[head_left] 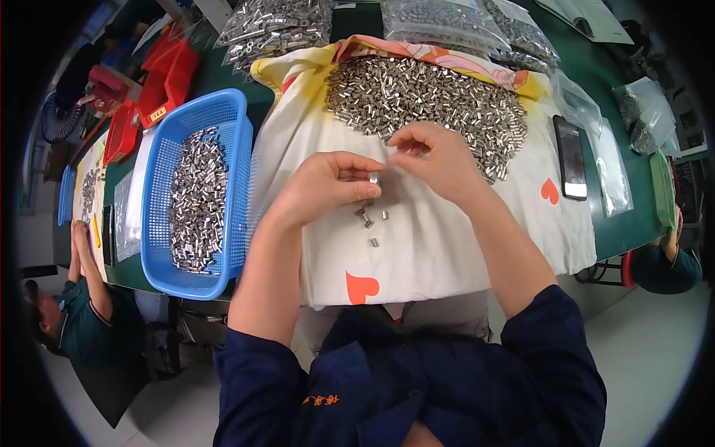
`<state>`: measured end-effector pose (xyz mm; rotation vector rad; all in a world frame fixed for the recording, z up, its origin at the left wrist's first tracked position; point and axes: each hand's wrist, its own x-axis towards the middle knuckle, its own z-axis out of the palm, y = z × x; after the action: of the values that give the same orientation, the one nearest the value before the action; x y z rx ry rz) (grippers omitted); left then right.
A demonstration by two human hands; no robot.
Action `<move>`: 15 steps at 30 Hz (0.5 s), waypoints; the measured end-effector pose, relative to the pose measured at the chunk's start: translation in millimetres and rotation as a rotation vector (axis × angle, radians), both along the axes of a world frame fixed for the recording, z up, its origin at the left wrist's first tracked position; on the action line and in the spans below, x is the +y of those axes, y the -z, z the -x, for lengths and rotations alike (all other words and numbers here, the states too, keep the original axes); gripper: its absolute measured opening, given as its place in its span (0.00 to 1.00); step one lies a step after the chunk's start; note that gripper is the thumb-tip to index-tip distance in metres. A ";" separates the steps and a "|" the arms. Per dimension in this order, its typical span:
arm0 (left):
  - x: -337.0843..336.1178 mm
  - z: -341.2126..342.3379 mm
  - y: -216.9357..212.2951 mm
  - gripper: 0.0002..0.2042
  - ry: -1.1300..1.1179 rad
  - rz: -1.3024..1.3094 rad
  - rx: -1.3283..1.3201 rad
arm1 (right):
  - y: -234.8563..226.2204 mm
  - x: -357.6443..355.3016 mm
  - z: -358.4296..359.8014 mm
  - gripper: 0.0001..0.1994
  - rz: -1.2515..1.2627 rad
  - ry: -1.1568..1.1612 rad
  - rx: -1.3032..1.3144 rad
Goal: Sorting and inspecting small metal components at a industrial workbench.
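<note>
My left hand (320,186) is closed over the white cloth (424,261), pinching a small shiny metal cylinder (375,177) between thumb and fingers. Just to its right, my right hand (439,160) has its fingers curled, with a gap between thumb and forefinger and nothing visible in it. Its fingertips are at the near edge of a wide pile of small metal cylinders (424,93) spread over the cloth. A few loose cylinders (385,215) lie on the cloth below my hands.
On the left stands a blue plastic basket (156,246) partly filled with cylinders. Bags of metal parts (275,33) line the back. A phone (570,156) lies at right near a clear plastic bag (614,175). Red bins (167,78) are far left. Co-workers sit at both sides.
</note>
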<state>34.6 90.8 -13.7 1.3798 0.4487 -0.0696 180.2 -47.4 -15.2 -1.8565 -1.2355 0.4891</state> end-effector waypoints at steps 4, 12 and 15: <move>0.1 -0.7 0.3 0.15 0.067 -0.018 0.010 | 22.8 10.5 -2.9 0.04 -0.111 0.122 -0.529; -0.1 -3.4 0.8 0.14 0.048 -0.069 0.011 | 21.0 10.2 4.2 0.03 -0.058 0.110 -0.657; 1.9 -3.9 2.7 0.15 -0.018 -0.027 -0.045 | 15.5 8.5 6.6 0.03 -0.076 0.111 -0.656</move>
<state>38.5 92.7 -16.4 1.4011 0.4258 -0.0175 173.6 -38.8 -30.7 -2.0789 -1.5223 -0.2561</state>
